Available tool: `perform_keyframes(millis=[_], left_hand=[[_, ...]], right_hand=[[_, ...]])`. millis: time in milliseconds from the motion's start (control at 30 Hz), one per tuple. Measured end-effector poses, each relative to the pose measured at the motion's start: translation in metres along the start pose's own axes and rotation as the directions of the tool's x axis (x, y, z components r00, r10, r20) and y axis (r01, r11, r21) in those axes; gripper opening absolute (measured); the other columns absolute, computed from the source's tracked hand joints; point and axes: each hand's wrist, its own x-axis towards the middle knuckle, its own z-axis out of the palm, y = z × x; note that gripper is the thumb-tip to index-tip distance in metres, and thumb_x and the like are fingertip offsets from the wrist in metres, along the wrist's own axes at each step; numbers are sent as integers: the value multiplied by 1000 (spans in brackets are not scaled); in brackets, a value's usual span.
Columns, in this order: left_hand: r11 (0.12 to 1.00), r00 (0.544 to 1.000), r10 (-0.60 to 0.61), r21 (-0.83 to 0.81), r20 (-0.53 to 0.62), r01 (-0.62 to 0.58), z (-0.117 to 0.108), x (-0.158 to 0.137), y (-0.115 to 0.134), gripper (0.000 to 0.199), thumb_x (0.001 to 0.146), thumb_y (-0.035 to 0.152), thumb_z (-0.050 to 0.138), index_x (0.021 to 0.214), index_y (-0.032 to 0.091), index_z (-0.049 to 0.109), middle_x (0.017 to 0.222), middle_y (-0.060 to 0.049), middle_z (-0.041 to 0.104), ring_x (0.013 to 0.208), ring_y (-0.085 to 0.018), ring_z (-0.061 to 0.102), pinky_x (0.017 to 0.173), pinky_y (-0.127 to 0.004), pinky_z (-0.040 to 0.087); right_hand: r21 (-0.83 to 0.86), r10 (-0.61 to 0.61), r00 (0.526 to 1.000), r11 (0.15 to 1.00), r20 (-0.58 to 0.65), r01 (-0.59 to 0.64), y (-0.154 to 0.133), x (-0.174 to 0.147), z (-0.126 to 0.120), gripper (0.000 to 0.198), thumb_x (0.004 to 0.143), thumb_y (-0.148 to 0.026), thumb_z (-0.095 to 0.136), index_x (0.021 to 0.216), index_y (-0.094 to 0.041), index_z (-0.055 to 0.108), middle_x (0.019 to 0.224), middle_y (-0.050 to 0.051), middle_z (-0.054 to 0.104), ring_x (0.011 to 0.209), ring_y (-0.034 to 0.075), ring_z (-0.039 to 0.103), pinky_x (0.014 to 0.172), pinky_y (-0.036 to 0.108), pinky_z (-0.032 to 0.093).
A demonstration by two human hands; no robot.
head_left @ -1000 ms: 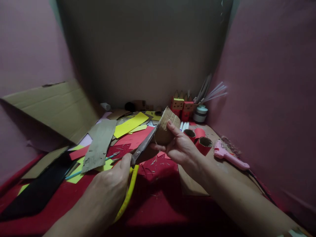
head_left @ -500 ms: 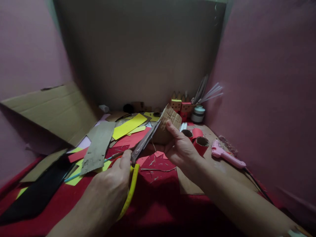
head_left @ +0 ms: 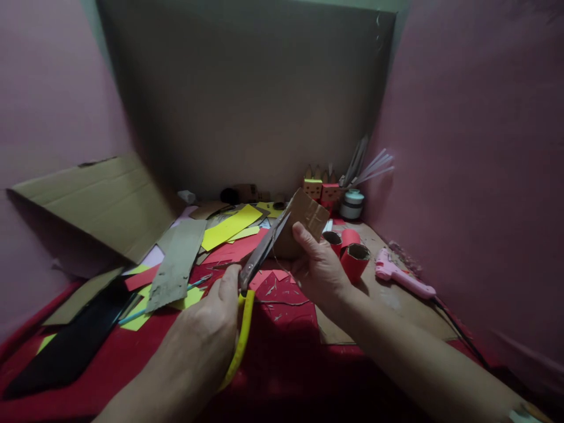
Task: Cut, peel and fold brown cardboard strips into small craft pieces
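Observation:
My left hand [head_left: 211,323] is closed round the yellow handles of a pair of scissors [head_left: 258,258]. The blades point up and away, lying along the left edge of a brown cardboard piece [head_left: 311,214]. My right hand [head_left: 319,264] grips that cardboard from the right, thumb on its near face and the other fingers mostly hidden beneath it. A thin strand hangs from the cut edge beside the blades. Below, small red paper scraps [head_left: 282,275] and thin cardboard slivers lie on the red cloth [head_left: 282,364].
Red-covered tubes [head_left: 355,261] and a pink glue gun [head_left: 403,276] rest on a cardboard sheet at right. A jar [head_left: 352,204] stands behind, near white sticks [head_left: 374,168]. At left lie yellow paper [head_left: 231,227], a grey cardboard strip [head_left: 176,264], a black piece [head_left: 66,346] and a large cardboard panel [head_left: 97,202].
The scissors and my left hand have shifted slightly right, and the blades look closer together along the cardboard. The cardboard in my right hand has turned a little. The whole view has shifted slightly.

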Motion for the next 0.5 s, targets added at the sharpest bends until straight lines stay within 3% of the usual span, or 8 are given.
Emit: perform_keyframes(millis=[100,300,500], left_hand=[[1000,1000,-10,18,-26,10,4,-1,0,47,83,9,32,129,3,36,81,-10,63,56,-18,63,50,-28,50],[998,998,39,55,-41,-37,3,2,-2,45,82,7,30,126,4,39,79,-10,63,55,-18,62,49,-27,49],[996,996,82,33,-38,-81,-1,1,-4,38,80,8,33,117,6,43,67,-4,58,47,-15,58,40,-22,41]], right_hand=[[8,-9,1000,1000,-10,9,2,-1,0,45,76,-31,71,119,-26,58,100,2,71,91,19,64,83,41,54],[24,-10,1000,1000,-21,11,5,1,-1,36,78,-31,69,112,-26,62,103,1,70,94,19,64,85,41,54],[11,37,999,999,23,-37,4,5,-10,27,73,-26,73,97,-19,65,90,3,71,94,23,64,81,45,57]])
